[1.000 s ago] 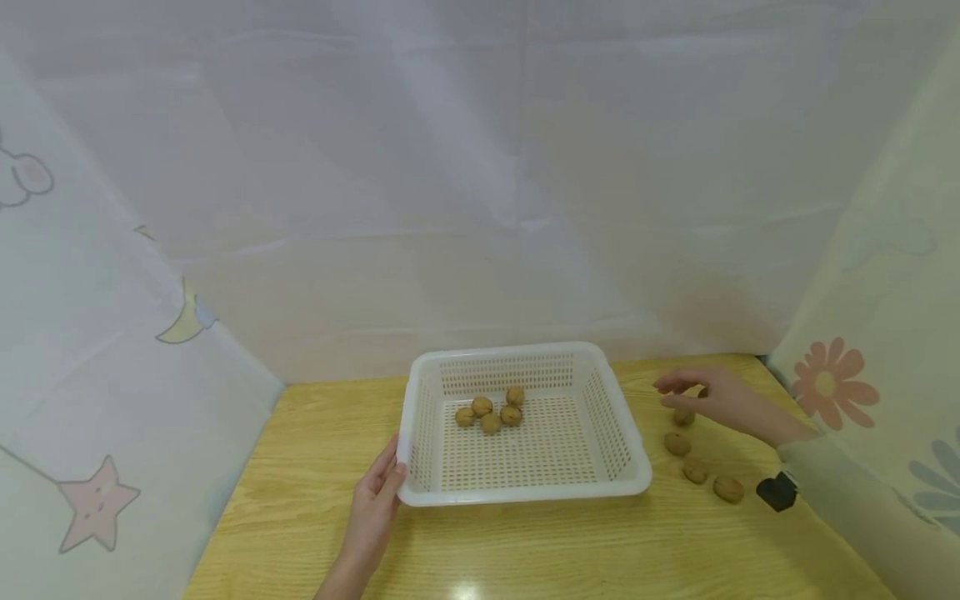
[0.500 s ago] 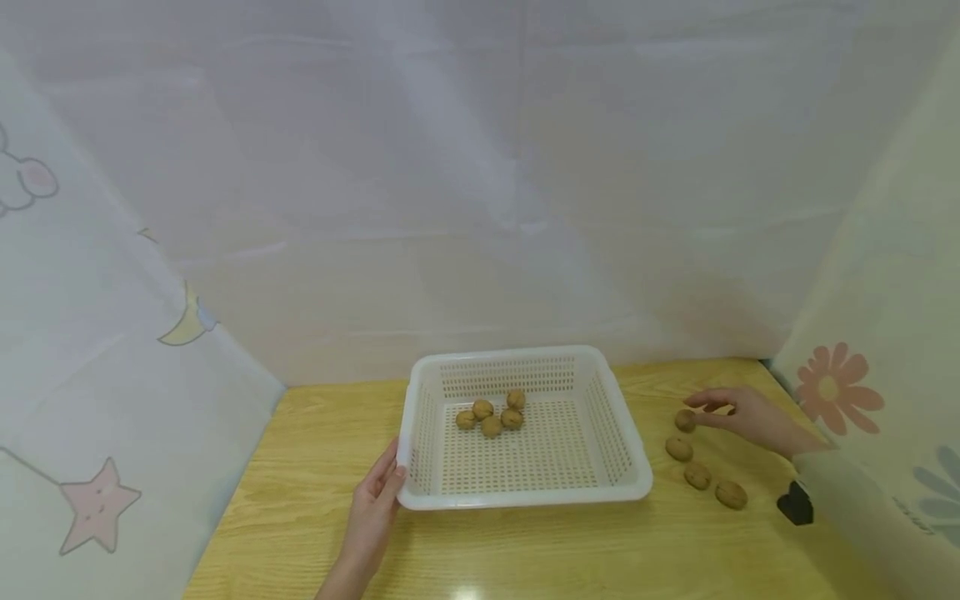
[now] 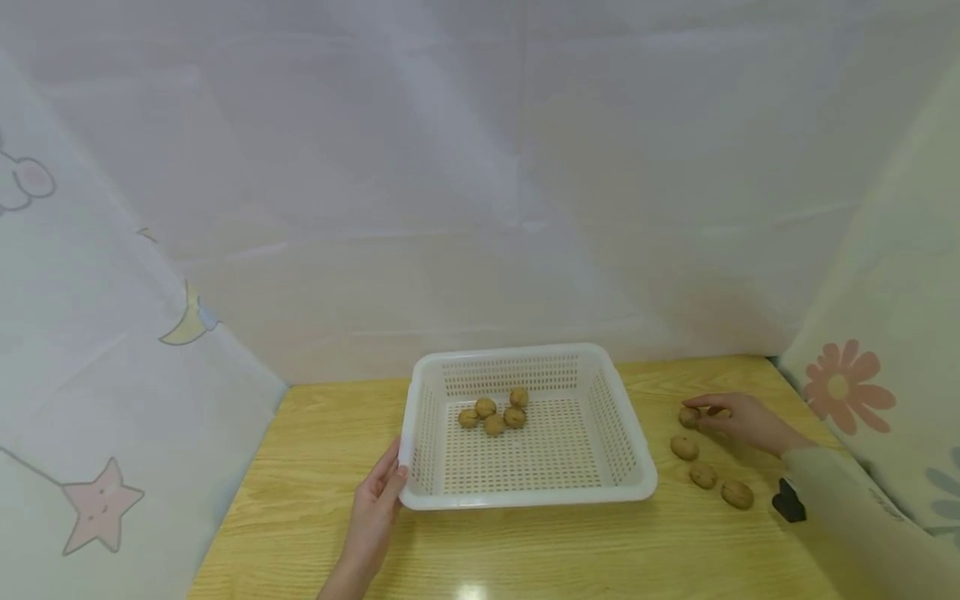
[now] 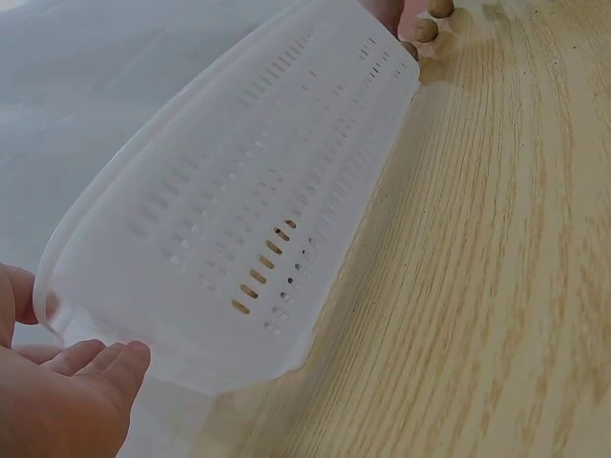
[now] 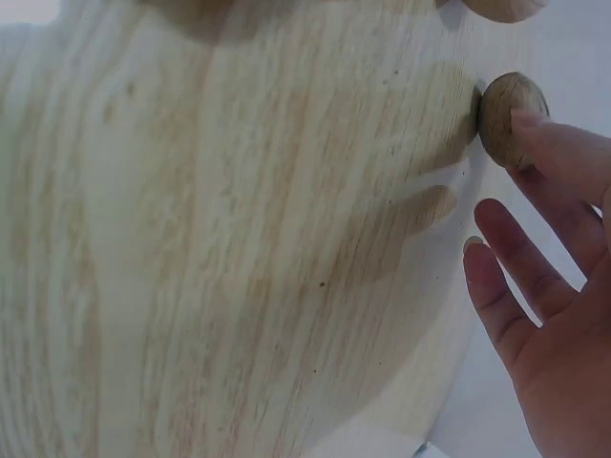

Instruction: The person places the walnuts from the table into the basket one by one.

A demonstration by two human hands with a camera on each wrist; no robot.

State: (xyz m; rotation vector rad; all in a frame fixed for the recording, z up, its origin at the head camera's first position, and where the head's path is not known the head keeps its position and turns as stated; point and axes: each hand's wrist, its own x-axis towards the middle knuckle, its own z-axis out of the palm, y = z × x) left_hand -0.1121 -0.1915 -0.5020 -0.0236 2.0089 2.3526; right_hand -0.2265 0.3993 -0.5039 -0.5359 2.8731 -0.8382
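Note:
A white plastic basket point(image 3: 525, 502) with slotted walls stands on the wooden table, several walnuts point(image 3: 493, 425) grouped on its floor. My left hand point(image 3: 371, 504) grips its left rim, thumb on top; in the left wrist view the fingers point(image 4: 124, 367) lie against the outer wall of the basket point(image 4: 181, 324). To the right of the basket, my right hand point(image 3: 750, 423) pinches a walnut point(image 3: 688, 417) on the table. The right wrist view shows thumb and forefinger at that walnut point(image 5: 509, 119), the other fingers point(image 5: 501, 296) spread loosely apart.
Three more walnuts point(image 3: 703, 476) lie in a slanting row between basket and right forearm. A black object point(image 3: 789, 502) sits by the right sleeve. A pale sheet point(image 3: 480, 208) hangs behind the table point(image 3: 315, 450), with printed cloth at both sides.
My right hand has come down and slightly right onto the farthest walnut and now pinches it. The left hand keeps its hold on the basket, which has barely shifted.

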